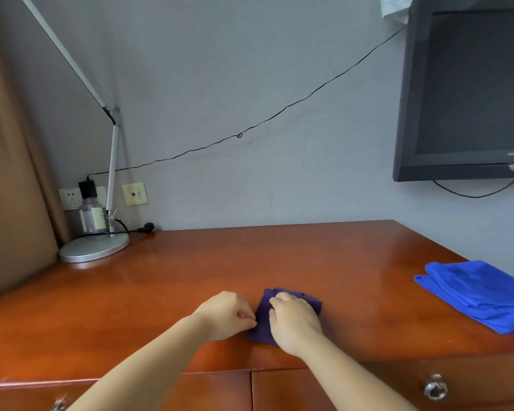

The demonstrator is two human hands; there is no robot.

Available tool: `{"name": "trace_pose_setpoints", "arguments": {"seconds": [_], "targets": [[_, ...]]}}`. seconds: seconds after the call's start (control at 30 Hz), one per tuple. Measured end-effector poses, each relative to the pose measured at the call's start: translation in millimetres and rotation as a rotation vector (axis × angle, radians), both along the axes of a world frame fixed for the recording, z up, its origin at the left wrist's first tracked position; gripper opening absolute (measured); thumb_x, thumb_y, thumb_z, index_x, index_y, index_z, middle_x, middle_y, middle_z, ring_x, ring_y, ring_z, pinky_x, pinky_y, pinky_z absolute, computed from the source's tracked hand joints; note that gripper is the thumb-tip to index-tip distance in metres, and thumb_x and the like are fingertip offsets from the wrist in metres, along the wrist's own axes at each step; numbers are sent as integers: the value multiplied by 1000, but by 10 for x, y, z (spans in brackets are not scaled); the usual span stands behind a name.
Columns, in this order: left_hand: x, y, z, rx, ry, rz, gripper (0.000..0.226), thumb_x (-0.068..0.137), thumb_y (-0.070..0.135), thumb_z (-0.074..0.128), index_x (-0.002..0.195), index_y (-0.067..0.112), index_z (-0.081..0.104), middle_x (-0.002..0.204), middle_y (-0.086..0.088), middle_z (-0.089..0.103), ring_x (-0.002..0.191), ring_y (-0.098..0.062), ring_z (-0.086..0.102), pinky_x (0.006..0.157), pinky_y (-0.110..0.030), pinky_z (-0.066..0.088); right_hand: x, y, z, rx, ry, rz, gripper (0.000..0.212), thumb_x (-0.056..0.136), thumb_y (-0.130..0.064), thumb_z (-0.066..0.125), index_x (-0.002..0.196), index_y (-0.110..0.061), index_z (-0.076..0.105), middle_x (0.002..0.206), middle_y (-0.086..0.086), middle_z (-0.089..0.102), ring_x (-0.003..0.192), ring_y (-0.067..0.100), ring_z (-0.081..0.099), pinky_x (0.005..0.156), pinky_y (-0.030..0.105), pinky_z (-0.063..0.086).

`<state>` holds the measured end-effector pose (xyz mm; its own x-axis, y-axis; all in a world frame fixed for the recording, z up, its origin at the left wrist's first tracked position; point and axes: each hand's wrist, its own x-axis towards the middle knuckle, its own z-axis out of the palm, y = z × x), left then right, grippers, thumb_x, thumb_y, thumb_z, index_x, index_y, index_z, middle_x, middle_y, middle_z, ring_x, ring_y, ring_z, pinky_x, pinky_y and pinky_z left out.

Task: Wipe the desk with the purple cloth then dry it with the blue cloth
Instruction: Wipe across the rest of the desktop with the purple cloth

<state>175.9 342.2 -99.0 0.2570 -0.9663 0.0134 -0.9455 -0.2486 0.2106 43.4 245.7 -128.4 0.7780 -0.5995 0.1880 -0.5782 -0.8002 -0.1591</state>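
Drawer fronts with a round metal pull (435,387) are seen at the near edge, below the reddish-brown wooden worktop (190,280). Two bare forearms are extended over that edge. A folded purple cloth (261,324) is observed lying flat on the worktop near the front, roughly at its middle. The right hand (296,321) is placed on top of the cloth, palm down, with fingers curled over the fabric toward its far left corner; the cloth is gripped and pressed down by it. The left hand (227,314) is set just beside the cloth's left edge, its fingers curled and its fingertips pinching that edge.

A blue cloth (478,292) is noted folded on the right side of the worktop, well apart from the purple cloth and untouched by either hand.

At the far left corner a desk lamp (94,247) is recorded, standing on a round silver base with its jointed arm rising up and to the left. A clear bottle (91,216) is seen behind the base, against wall sockets (70,198). A thin black cable (239,135) is strung across the grey wall toward a dark wall-mounted screen (469,93) at upper right. A brown curtain (9,173) is hung at the left
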Motion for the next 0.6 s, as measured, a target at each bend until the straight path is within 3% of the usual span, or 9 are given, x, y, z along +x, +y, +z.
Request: {"name": "trace_pose_setpoints", "arguments": {"seconds": [0.07, 0.2, 0.33, 0.47, 0.6], "targets": [[55, 30, -12, -19, -17, -32, 23, 94, 26, 56, 108, 21, 74, 109, 5, 66, 101, -11, 57, 87, -23, 45, 42, 11, -79, 5, 4, -13, 40, 105, -26, 24, 134, -9, 46, 142, 7, 44, 133, 24, 36, 111, 33, 23], [63, 6, -86, -26, -109, -56, 35, 96, 23, 50, 130, 22, 57, 129, 4, 54, 120, -15, 45, 99, -21, 34, 38, -7, -132, 51, 110, 4, 55, 105, -35, 15, 154, -9, 12, 162, 6, 6, 149, 19, 4, 120, 33, 1], [-49, -113, -202, -30, -72, -82, 52, 95, 12, 38, 147, 16, 37, 153, 4, 33, 141, -13, 27, 114, -22, 20, -60, -73, -110, 40, 136, 72, 55, 105, -34, 14, 155, -11, 6, 162, 3, 0, 149, 15, -1, 119, 30, -3], [-190, -207, -202, -30, -83, -87, 46, 92, 14, 39, 137, 10, 48, 145, -1, 44, 136, -17, 34, 112, -25, 23, -224, -197, -79, -13, 182, 145, 55, 106, -33, 13, 154, -9, 3, 162, 2, -2, 148, 11, -3, 118, 26, -6], [-288, -305, -203, -5, -103, -57, 47, 84, 30, 35, 115, 7, 62, 121, -3, 58, 115, -21, 49, 101, -30, 37, -389, -358, -46, -102, 235, 163, 55, 105, -34, 13, 154, -10, 3, 162, 2, -3, 148, 11, -4, 118, 27, -7]]}}
